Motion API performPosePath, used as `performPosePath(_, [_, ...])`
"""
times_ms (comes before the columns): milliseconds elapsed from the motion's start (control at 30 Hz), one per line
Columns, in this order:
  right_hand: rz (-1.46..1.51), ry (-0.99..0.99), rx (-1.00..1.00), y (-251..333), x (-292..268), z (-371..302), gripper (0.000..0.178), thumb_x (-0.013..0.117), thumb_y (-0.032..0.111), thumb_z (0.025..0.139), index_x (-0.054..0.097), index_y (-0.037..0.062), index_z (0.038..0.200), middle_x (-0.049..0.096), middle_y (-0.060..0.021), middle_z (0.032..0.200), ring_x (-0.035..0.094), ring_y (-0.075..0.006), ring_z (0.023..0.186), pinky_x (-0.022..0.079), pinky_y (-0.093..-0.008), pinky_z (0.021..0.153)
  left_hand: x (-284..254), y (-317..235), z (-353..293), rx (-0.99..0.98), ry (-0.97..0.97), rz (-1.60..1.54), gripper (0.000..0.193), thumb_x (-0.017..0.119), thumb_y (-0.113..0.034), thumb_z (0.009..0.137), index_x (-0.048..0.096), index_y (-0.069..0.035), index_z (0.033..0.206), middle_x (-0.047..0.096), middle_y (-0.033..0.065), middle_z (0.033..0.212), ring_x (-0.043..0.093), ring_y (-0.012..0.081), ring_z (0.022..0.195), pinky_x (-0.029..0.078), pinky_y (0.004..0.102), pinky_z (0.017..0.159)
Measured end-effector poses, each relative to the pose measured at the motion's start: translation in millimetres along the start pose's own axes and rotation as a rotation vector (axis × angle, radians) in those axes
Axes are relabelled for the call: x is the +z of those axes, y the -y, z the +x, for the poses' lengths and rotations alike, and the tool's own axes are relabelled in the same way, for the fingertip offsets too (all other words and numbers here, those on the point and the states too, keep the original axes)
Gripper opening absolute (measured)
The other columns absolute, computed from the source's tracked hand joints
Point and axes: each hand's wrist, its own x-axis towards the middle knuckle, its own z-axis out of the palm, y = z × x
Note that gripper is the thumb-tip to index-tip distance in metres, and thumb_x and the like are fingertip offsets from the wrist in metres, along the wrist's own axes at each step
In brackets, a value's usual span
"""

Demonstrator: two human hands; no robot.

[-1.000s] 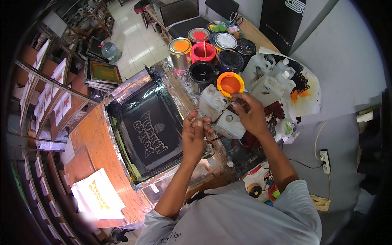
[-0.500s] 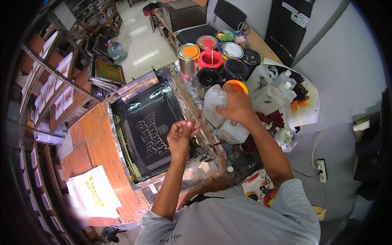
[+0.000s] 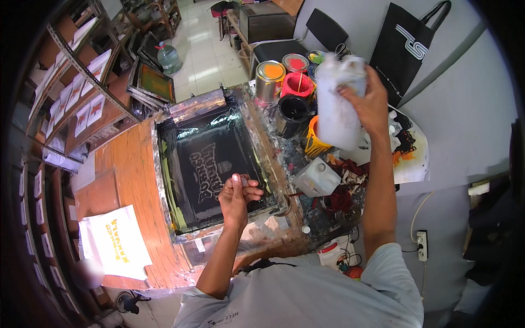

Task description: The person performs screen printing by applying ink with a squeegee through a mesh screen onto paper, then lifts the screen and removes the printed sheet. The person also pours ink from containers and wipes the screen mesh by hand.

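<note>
My right hand (image 3: 374,104) is wrapped round a whitish, translucent plastic jug (image 3: 338,115), held upright and raised over the paint containers. Just below the jug stands an orange paint-streaked cup (image 3: 316,140). A squat white jug (image 3: 318,178) is nearer to me. My left hand (image 3: 234,205) hovers palm up over the lower right of a framed printing screen (image 3: 210,136) with dark ink and pale lettering. Its thumb and fingers are curled together round something small and greyish that I cannot make out.
An open black pot (image 3: 292,117), a pink pot with a stick (image 3: 298,86) and a silver can with an orange lid (image 3: 270,82) crowd the table behind. Dark red rags (image 3: 340,198) lie at the right. White printed sheets (image 3: 116,243) are at the left, beside shelves (image 3: 82,71).
My right hand has lifted the plastic jug off the table, up and to the right, uncovering the orange cup. My left hand stays over the screen, slightly lower, with its fingers turned.
</note>
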Motion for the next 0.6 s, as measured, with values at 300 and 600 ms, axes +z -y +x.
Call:
performPosePath(300, [-0.970,0.890,-0.350,3,86,41,0.085,0.094,0.022,0.060,0.059,0.0082,0.135,0.070,-0.0152,0.113,0.068,-0.0331,0.107,0.055,-0.0430,0.088,-29,18,-11,0.003,-0.034,0.072,0.039,0.058,-0.040,0.104,0.061,-0.002,0.110,0.065,0.0044,0.076,0.058,0.0108,0.057,0.044,0.0237,0.050])
performPosePath(600, [-1.272,1.045,-0.493,-15,160,56,0.025,0.068,0.018,0.087,0.076,0.0107,0.110,0.076,-0.0064,0.108,0.072,-0.0245,0.104,0.053,-0.0445,0.081,-53,23,-17,-0.021,-0.116,0.041,0.030,0.061,-0.032,0.103,0.062,-0.002,0.105,0.068,0.0081,0.081,0.062,0.0123,0.059,0.048,0.0237,0.054])
